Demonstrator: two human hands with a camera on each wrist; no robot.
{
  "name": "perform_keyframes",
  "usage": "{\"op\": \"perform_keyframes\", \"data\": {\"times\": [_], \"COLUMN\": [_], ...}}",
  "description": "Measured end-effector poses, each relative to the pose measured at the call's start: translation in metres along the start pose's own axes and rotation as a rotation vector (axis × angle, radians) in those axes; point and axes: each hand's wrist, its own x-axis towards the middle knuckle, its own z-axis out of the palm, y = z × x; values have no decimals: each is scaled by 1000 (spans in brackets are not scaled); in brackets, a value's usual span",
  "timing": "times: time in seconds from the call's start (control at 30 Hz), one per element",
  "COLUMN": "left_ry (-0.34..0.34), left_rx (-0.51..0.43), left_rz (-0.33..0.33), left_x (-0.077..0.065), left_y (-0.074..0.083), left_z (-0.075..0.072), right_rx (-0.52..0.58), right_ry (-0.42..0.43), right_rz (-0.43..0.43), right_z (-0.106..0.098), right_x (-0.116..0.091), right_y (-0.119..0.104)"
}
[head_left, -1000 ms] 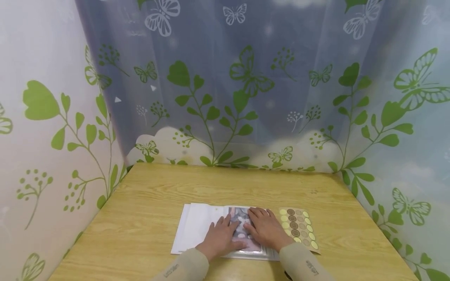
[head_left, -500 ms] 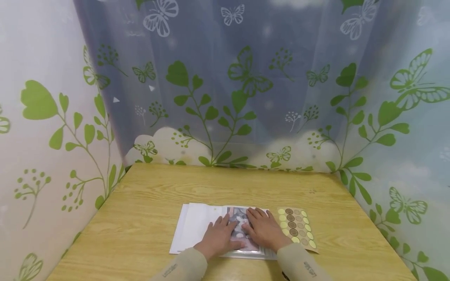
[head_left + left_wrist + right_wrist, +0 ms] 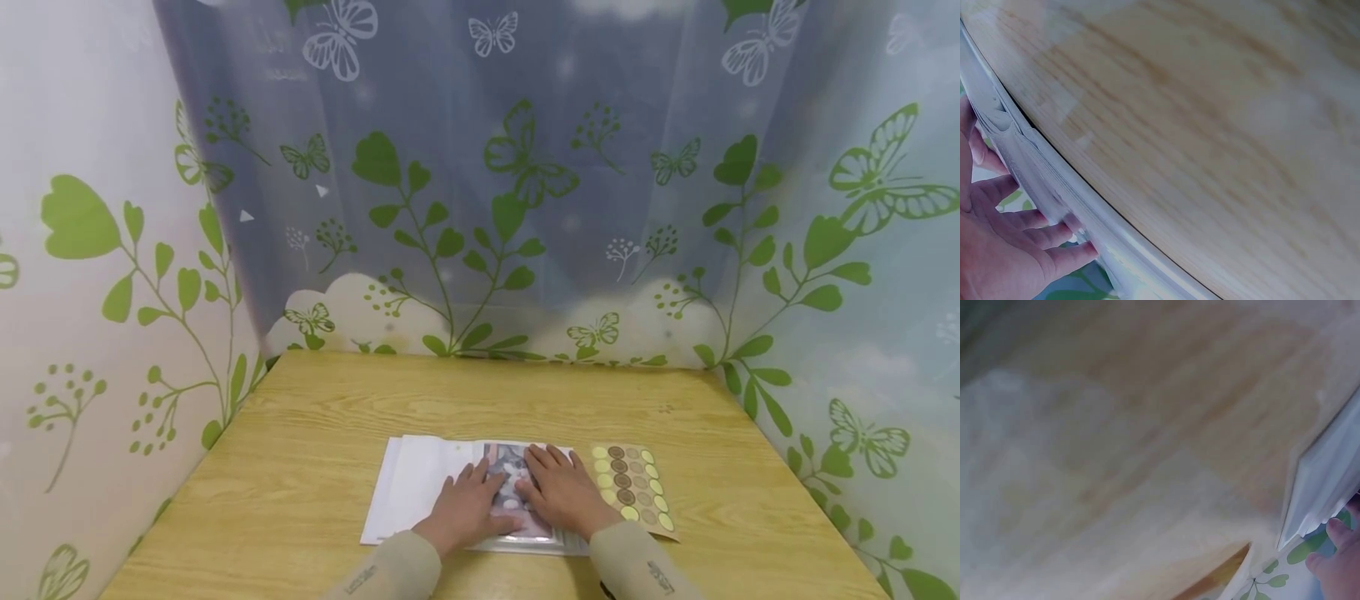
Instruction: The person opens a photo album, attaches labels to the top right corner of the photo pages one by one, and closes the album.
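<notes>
An album point(image 3: 420, 479) lies open on the table, its left side plain white. On the right side is a grey-and-pink picture point(image 3: 504, 457) under a shiny clear sleeve. The left hand point(image 3: 463, 510) rests on the picture's left part with fingers spread and thumb out to the right. Over the picture's right edge, the right hand point(image 3: 564, 493) presses with straight fingers. In the left wrist view, fingertips of the left hand point(image 3: 1007, 250) touch the stacked pages point(image 3: 1054, 181). Only some fingers of the right hand point(image 3: 1342, 559) show beside the album point(image 3: 1329, 465) in the right wrist view.
A brown sheet of round stickers point(image 3: 633, 483), yellow, tan and dark brown, lies just right of the album. The wood-grain table point(image 3: 465, 392) reaches back to a curtain point(image 3: 480, 250) printed with leaves and butterflies, which also hangs on both sides.
The whole view shifts slightly to the left. Both hands keep their places on the picture, and the album and sticker sheet lie as before.
</notes>
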Motion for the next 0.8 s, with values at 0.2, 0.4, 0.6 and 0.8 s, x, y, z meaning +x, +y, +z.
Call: {"op": "perform_keyframes", "data": {"times": [0.2,0.4,0.6,0.8], "left_ry": [-7,2,10,5], "left_rx": [-1,8,14,20], "left_rz": [-3,9,8,1], "left_x": [0,1,2,2], "left_y": [-1,-1,-1,-3], "left_z": [3,4,5,4], "right_rx": [11,16,19,18], "right_ry": [0,3,5,2], "right_rz": [3,11,10,4], "right_z": [3,1,0,-2], "right_x": [0,-1,-1,-1], "right_y": [1,-1,-1,-2]}}
